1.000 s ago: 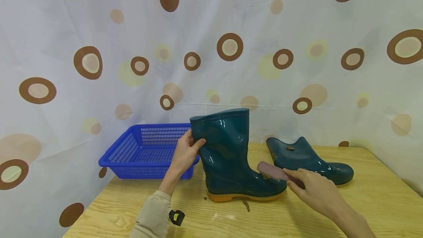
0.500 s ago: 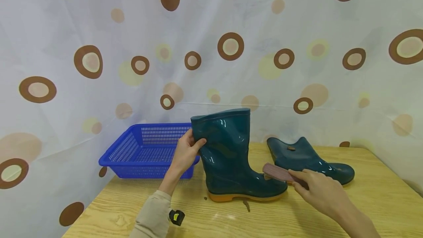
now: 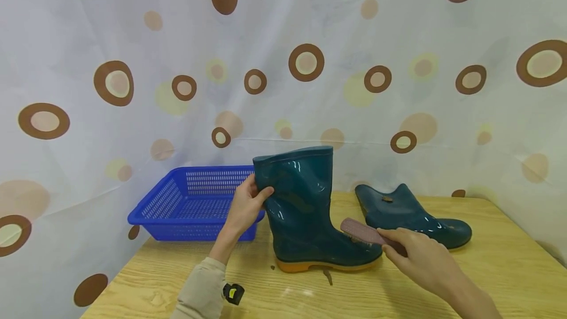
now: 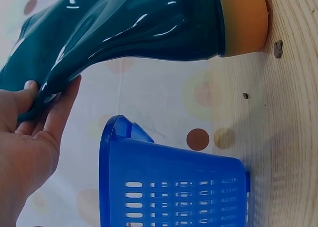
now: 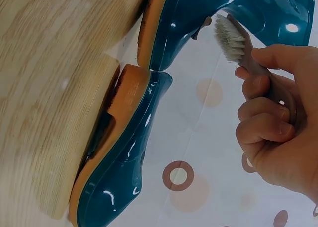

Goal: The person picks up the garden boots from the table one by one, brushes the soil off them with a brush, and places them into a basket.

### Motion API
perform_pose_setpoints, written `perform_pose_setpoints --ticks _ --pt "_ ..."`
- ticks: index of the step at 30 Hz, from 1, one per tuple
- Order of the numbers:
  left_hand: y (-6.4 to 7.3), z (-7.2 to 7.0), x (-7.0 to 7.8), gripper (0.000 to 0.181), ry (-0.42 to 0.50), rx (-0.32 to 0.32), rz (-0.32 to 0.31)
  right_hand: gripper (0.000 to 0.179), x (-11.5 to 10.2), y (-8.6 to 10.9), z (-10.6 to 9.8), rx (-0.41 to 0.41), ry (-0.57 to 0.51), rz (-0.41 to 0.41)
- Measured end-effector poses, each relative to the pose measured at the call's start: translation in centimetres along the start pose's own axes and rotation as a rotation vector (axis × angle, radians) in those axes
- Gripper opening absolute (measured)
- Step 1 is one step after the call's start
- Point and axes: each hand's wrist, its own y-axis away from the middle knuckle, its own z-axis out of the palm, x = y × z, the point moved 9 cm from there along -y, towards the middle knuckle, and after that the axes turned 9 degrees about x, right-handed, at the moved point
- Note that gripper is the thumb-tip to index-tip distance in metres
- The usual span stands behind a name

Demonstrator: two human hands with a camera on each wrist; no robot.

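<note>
A dark green rubber boot [image 3: 301,206] with an orange sole stands upright on the table, toe to the right. My left hand [image 3: 243,206] pinches the back of its shaft, thumb on the outside, as the left wrist view also shows. In my right hand [image 3: 421,259] is a brownish-pink scrub brush [image 3: 361,231], its head over the top of the boot's foot. From the right wrist, the pale bristles [image 5: 229,39] face a clump of mud [image 5: 201,28] stuck to the boot, with a small gap between.
Behind on the right, a second green boot [image 3: 398,210] lies over with a mud bit [image 3: 387,199] on its shaft. A blue slotted basket [image 3: 195,221] stands at left. Mud crumbs [image 3: 328,276] lie on the wooden table [image 3: 266,299] by the sole. A patterned curtain [image 3: 266,28] hangs behind.
The brush slid right along the boot's foot, then came back left toward the ankle. My left hand and both boots stay in place; the view has shifted slightly.
</note>
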Motion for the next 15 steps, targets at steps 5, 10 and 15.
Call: perform_pose_setpoints --ticks 5,10,15 --pt "0.0 0.0 0.1 0.035 -0.008 0.001 0.002 0.037 0.1 0.1 0.2 -0.025 0.001 0.021" --pt "0.0 -0.1 0.0 0.034 -0.015 0.012 -0.004 0.038 0.6 0.1 0.2 -0.033 0.021 0.030" --pt "0.0 -0.2 -0.2 0.035 -0.025 0.029 -0.015 0.039 1.1 0.1 0.1 -0.043 0.033 0.033"
